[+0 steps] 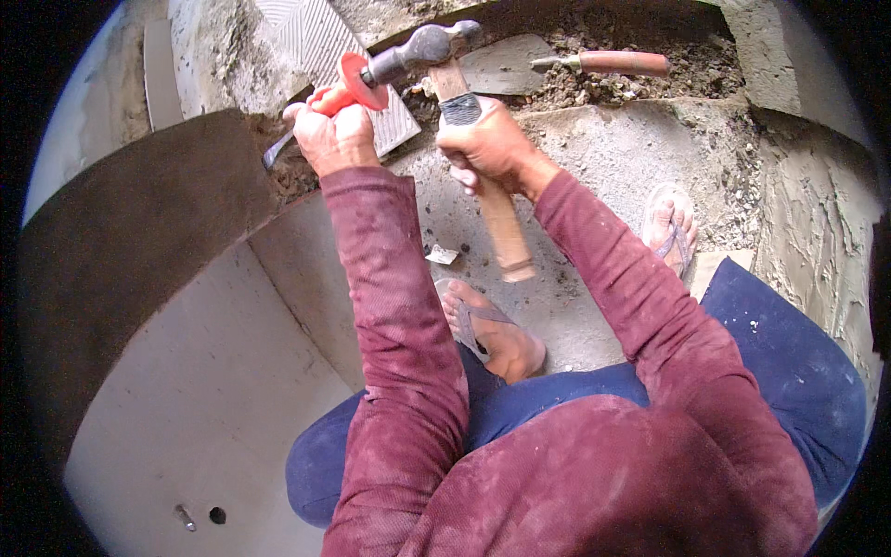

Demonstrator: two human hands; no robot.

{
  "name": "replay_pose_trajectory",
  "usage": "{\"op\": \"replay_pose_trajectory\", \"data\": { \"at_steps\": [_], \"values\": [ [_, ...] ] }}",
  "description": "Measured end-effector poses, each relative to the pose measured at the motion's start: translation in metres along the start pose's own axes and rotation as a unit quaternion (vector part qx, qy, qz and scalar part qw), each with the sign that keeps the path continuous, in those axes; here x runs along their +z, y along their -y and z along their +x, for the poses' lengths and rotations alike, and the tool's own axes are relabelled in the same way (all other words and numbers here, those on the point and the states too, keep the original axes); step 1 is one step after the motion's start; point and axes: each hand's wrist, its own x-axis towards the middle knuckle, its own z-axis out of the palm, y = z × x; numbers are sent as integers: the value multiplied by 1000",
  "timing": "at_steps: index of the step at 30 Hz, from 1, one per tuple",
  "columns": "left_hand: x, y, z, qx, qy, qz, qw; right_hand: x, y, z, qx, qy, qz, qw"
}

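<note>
My left hand (336,137) is closed around a chisel with an orange-red grip and round guard (362,82). Its metal blade (277,148) points down and left toward a broken edge of masonry. In my right hand (497,144) is a hammer (429,45), gripped by its wooden handle just below a band of black tape. The hammer's dark, rounded metal head meets, or nearly meets, the chisel at the guard; a gap cannot be made out. The lower handle sticks out below my right fist.
A trowel with a red handle (624,63) lies on loose rubble (594,88). Behind my left hand leans a ridged tile (399,125). A brown ledge (139,213) curves along the left. My sandalled feet (492,330) rest on rough concrete near a white scrap (442,253).
</note>
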Motion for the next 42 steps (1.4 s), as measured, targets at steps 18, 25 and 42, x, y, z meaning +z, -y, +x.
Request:
{"op": "replay_pose_trajectory", "data": {
  "at_steps": [18, 25, 42],
  "values": [
    [9, -23, 1, 30, -5, -28, 999, 6, 61, -4, -302, -181, 180, 919],
    [7, -34, 22, 13, 33, -10, 999, -7, 47, -5, -183, -9, -215, 959],
    [-63, -65, 94, 277, 224, 356, 864, 23, 47, -2, -332, -160, -66, 927]
  ]
}}
